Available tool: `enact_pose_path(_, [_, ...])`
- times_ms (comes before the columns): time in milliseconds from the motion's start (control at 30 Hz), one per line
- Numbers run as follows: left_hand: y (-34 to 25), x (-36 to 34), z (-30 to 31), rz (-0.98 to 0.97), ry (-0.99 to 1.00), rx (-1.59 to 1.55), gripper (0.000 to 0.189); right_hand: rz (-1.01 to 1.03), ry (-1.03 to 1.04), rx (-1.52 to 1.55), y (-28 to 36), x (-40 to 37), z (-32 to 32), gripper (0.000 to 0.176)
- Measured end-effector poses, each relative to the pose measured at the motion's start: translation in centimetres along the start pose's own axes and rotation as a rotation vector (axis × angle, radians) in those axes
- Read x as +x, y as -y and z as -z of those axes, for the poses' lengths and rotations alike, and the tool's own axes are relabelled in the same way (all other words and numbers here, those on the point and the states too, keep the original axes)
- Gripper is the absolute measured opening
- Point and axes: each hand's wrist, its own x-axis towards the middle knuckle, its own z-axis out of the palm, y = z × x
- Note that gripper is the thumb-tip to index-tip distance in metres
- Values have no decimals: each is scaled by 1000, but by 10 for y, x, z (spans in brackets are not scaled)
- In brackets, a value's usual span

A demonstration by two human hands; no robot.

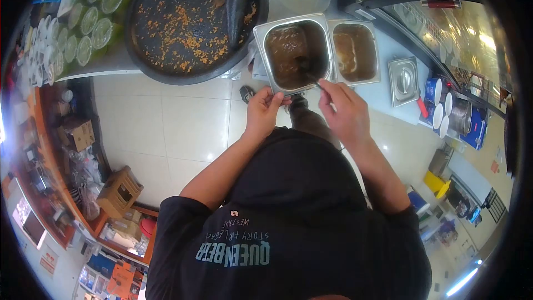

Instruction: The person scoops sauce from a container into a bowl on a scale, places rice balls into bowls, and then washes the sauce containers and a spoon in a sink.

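Observation:
Brown sauce lies inside a square steel container (262, 44), which is raised at the counter's edge. My left hand (264, 112) is closed on its near rim at the lower left corner. In my right hand (343, 105) is the handle of a dark utensil (312, 78); its lower end reaches into the sauce and is partly hidden. A second steel container (375, 55), also with brown contents, stands just right of the first.
A large black pan (189, 28) with orange-brown crumbs sits at the upper left, beside several lidded green cups (89, 20). To the right are a steel lid (403, 81), a red-handled item (423, 108) and blue-and-white tubs (433, 89).

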Motion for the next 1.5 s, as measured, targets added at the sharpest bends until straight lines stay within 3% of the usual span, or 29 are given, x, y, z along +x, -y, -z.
enact_pose_path(400, [0, 2, 0, 3, 24, 44, 18, -130, -17, 339, 16, -1, -13, 18])
enact_pose_path(900, [-8, 7, -1, 36, 12, 16, 18, -130, 109, 403, 17, 9, 27, 16])
enact_pose_path(1100, [-9, 9, -1, 25, 10, 14, 20, -366, -19, 483, -6, 15, 28, 14])
enact_pose_path(1333, [-6, 9, 0, 33, 13, 0, 21, -160, -52, 292, -27, 17, -8, 15])
enact_pose_path(1500, [-11, 8, 1, 49, 13, 23, 21, -389, 13, 595, -19, 6, -10, 14])
